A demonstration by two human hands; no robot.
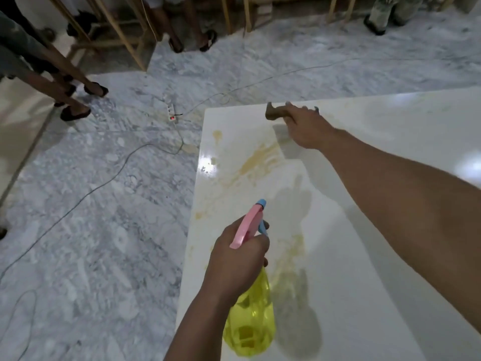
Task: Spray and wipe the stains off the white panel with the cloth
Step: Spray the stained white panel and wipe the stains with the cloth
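Yellow spray bottle [251, 319] gripped in left hand [238, 259]; right hand [305, 128] apparently grips a blurred, half-hidden cloth [276, 113].

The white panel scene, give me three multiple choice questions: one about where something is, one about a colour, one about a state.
1. Where do the yellowish stains lie on the glossy white panel?
A. near its left edge
B. at its far right corner
C. under the bottle

2. What colour is the body of the translucent plastic spray bottle?
A. green
B. yellow
C. clear

3. What is the right hand doing?
A. resting flat and empty
B. pointing at the floor
C. holding the crumpled brown cloth

Answers: 1 A, the smears sit by the left edge, ahead of the bottle. 2 B, the body is yellow below a pink and blue head, in the left hand's grip. 3 C, the cloth sticks out of the fingers.
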